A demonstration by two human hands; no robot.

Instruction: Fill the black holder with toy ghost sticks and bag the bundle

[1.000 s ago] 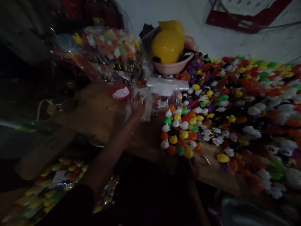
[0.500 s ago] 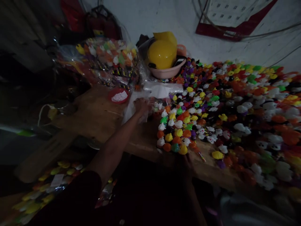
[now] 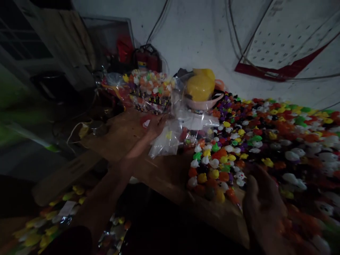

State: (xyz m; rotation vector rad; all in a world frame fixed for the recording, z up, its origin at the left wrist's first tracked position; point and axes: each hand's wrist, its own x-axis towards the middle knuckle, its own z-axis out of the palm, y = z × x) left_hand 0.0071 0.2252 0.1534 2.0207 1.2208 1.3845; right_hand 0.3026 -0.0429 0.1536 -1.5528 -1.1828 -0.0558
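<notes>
1. While the wide heap of small multicoloured rubber toy ducks (image 3: 265, 141) covered our wooden table (image 3: 117, 136), most ducks lay unpacked.
2. Our left hand (image 3: 155, 125) pinched a clear plastic bag (image 3: 166, 141), lifted, nearly empty.
3. Our right hand (image 3: 261, 205) hovered open above the ducks.

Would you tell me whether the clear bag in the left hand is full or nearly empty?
Nearly empty: the clear bag hangs limp from the left hand, one yellow piece showing inside.
</notes>
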